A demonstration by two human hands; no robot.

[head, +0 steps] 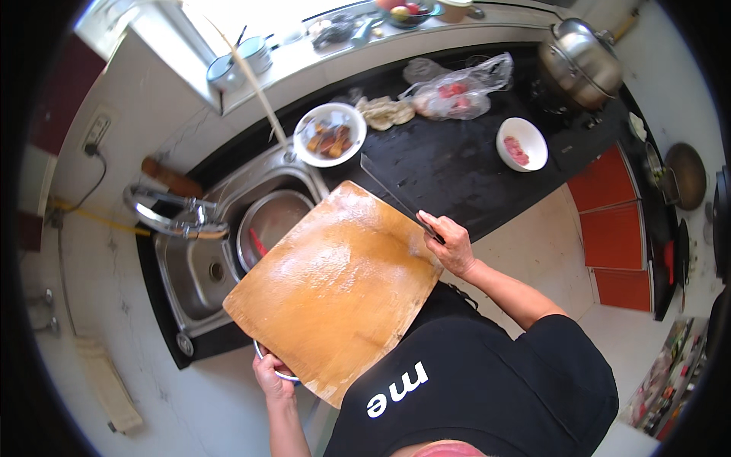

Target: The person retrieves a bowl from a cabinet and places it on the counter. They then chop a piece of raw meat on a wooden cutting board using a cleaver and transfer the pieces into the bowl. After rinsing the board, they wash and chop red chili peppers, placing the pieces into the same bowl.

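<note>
A wet wooden cutting board is tilted in front of my body, partly over the sink. My right hand grips the dark handle of a kitchen knife at the board's right edge. The blade points up and left, over the black countertop. Below the board's left corner, my left hand grasps the rim of a white vessel, which has some blue on it. The board hides most of that vessel, so its kind is unclear. Whether the left fingers also touch the board cannot be told.
A steel double sink with a metal basin and faucet lies left. On the black countertop are a bowl of brown pieces, a cloth, bagged meat, a white meat bowl and a steel pot.
</note>
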